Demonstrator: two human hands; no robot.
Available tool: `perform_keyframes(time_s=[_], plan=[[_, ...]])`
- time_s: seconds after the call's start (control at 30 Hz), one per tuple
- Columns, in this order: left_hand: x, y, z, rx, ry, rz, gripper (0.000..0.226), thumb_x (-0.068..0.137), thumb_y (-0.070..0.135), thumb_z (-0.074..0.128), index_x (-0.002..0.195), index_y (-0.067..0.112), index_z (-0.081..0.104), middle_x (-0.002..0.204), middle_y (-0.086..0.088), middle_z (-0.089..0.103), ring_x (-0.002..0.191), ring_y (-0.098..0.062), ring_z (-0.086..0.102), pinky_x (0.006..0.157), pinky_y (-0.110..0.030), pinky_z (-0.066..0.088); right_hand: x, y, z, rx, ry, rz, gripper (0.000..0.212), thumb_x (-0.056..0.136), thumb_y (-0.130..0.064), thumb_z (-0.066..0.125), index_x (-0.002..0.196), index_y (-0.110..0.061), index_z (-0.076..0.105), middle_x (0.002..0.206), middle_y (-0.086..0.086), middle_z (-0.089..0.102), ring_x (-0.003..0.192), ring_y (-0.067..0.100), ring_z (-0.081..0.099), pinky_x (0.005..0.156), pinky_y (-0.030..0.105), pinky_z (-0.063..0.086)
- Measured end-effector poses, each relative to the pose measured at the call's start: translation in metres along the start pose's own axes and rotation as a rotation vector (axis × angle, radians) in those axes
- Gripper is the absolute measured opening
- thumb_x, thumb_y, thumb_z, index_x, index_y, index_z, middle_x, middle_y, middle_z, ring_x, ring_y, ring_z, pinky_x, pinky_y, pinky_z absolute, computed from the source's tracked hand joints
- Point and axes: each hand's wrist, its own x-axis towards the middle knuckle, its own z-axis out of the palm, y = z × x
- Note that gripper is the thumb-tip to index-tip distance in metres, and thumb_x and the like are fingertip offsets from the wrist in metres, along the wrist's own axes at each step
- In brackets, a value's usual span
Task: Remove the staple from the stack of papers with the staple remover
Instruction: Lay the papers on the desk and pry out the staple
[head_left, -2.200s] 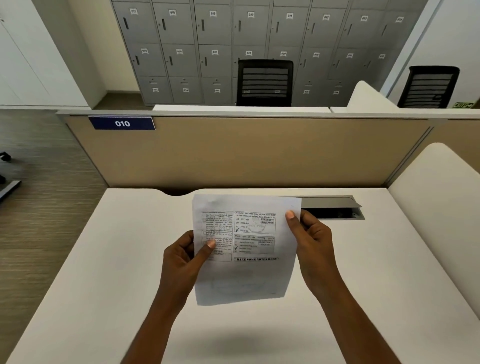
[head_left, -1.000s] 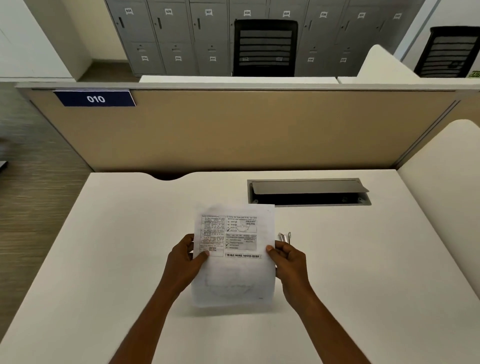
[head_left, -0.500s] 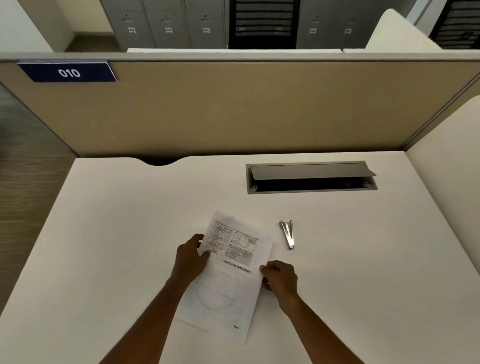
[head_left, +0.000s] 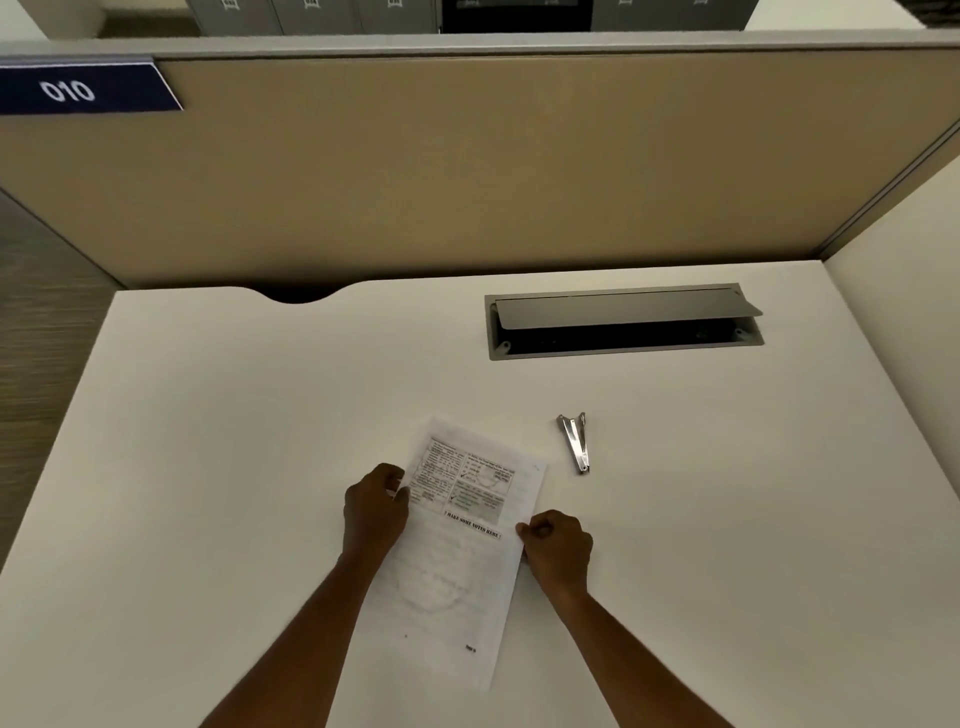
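Observation:
The stack of papers (head_left: 457, 561), white with printed boxes and text on its upper half, lies flat on the white desk (head_left: 208, 467), turned a little clockwise. My left hand (head_left: 375, 512) pinches its left edge. My right hand (head_left: 558, 548) pinches its right edge, fingers curled. A small mark near the stack's top right corner may be the staple (head_left: 537, 467); it is too small to be sure. The metal staple remover (head_left: 575, 441) lies on the desk just beyond and right of the papers, touched by neither hand.
A grey cable tray (head_left: 623, 322) with its flap raised is set into the desk at the back right. A tan partition (head_left: 467, 166) with a blue "010" label (head_left: 78, 91) closes the far side. A white divider (head_left: 904, 322) stands at the right.
The papers went from held up in the air to lying flat on the desk, slightly rotated. The staple remover, hidden behind the sheet before, is now exposed. Both hands stay on the sheet's edges.

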Motion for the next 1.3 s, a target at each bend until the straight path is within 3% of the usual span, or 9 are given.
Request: perform_keyframes(time_s=[0.2,0.3,0.4,0.5,0.6,0.8,0.87,1.0,1.3], plan=[[-0.002,-0.002,-0.001,0.025,0.035,-0.010,0.025,0.089,0.010,0.077,0.113,0.008,0.072,0.107,-0.011,0.076,0.103,-0.032,0.071,0.088,-0.030,0.049,0.001,0.000,0.003,-0.063,0.038,-0.024,0.019,0.082,-0.017,0.081,0.083,0.000,0.071,0.083,0.012,0.074,0.080,0.029,0.070,0.077,0.034,0.056],[-0.013,0.008,0.007,0.082,0.083,0.134,0.041,0.089,0.011,0.076,0.128,0.008,0.065,0.126,-0.011,0.066,0.121,-0.035,0.057,0.101,-0.042,0.049,0.001,0.000,0.004,-0.063,0.044,-0.018,0.020,0.082,-0.016,0.081,0.083,0.000,0.071,0.083,0.012,0.074,0.079,0.026,0.069,0.072,0.026,0.049],[-0.023,0.024,0.027,0.125,-0.015,0.335,0.046,0.089,0.014,0.077,0.132,0.008,0.062,0.139,-0.012,0.061,0.132,-0.034,0.052,0.109,-0.042,0.047,0.002,0.001,0.004,-0.062,0.041,-0.021,0.020,0.083,-0.017,0.080,0.082,0.000,0.071,0.081,0.011,0.074,0.076,0.024,0.067,0.071,0.027,0.049],[-0.026,0.037,0.051,0.214,-0.144,0.396,0.056,0.095,0.027,0.070,0.146,0.013,0.053,0.163,-0.009,0.039,0.154,-0.031,0.029,0.124,-0.044,0.031,0.005,0.000,0.000,-0.054,0.044,-0.001,0.023,0.083,-0.024,0.081,0.078,-0.004,0.072,0.072,0.003,0.071,0.067,0.017,0.061,0.062,0.021,0.041],[-0.023,0.043,0.066,0.272,-0.192,0.402,0.063,0.100,0.038,0.061,0.156,0.018,0.040,0.172,-0.003,0.017,0.161,-0.026,0.006,0.129,-0.045,0.016,0.013,-0.006,-0.011,-0.032,0.088,-0.045,0.024,0.082,-0.027,0.082,0.074,-0.008,0.069,0.060,-0.008,0.062,0.057,0.007,0.056,0.054,0.006,0.032],[-0.016,0.045,0.080,0.357,-0.213,0.429,0.074,0.100,0.052,0.053,0.162,0.022,0.025,0.174,-0.003,0.001,0.160,-0.027,-0.011,0.127,-0.049,0.003,0.044,-0.033,-0.044,-0.049,0.174,-0.250,0.016,0.079,-0.018,0.084,0.083,-0.007,0.073,0.073,0.004,0.073,0.067,0.016,0.065,0.063,0.000,0.036],[-0.015,0.044,0.086,0.390,-0.226,0.430,0.078,0.100,0.056,0.051,0.164,0.024,0.018,0.174,-0.003,-0.005,0.159,-0.028,-0.015,0.127,-0.050,0.000,0.056,-0.041,-0.054,-0.080,0.189,-0.311,0.016,0.080,-0.016,0.083,0.086,-0.006,0.073,0.076,0.005,0.073,0.068,0.016,0.064,0.065,0.003,0.038],[-0.016,0.041,0.096,0.511,-0.237,0.476,0.083,0.100,0.064,0.039,0.165,0.028,0.003,0.172,-0.001,-0.019,0.157,-0.028,-0.024,0.125,-0.051,-0.008,0.080,-0.045,-0.064,-0.191,0.186,-0.378,0.016,0.083,-0.012,0.080,0.093,-0.003,0.072,0.088,0.012,0.074,0.079,0.026,0.068,0.075,0.028,0.050],[-0.015,0.032,0.111,0.602,-0.294,0.486,0.078,0.101,0.069,0.021,0.161,0.037,-0.016,0.168,0.001,-0.031,0.155,-0.029,-0.028,0.126,-0.057,-0.008,0.103,-0.036,-0.061,-0.308,0.158,-0.202,0.027,0.083,-0.026,0.078,0.094,-0.004,0.067,0.093,0.013,0.071,0.095,0.033,0.065,0.079,0.037,0.049]])
